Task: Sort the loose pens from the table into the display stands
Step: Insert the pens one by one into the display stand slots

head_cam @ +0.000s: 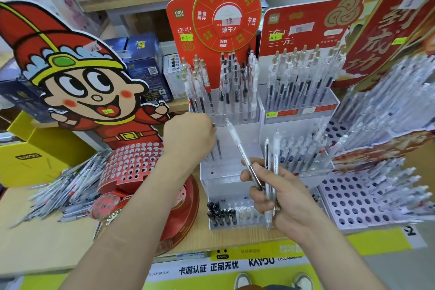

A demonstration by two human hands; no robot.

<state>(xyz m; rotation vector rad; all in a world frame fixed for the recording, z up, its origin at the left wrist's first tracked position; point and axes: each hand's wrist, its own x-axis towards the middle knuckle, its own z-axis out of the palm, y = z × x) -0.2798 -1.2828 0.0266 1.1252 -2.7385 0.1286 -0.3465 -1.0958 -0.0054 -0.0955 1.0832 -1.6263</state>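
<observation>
While your right hand (280,198) grips a few pens (275,148) pointing up, one slanting up-left, your curled left hand (188,135) kinda looks like it's pinching a single pen (214,125) at the clear stand (226,181).

this is a stationery shop. clear stands (249,148) on the counter (47,242) are packed with upright pens (296,77), each stand under a red printed header (306,30) with small yellow price stickers (187,37). a big cartoon cutout (82,82) fronts a holed rack (131,162), and a heap (68,186) of loose pens lies beside it. boxed goods (146,63) fill the shelves (131,4) behind, and a branded strip (235,263) runs along the counter edge.
</observation>
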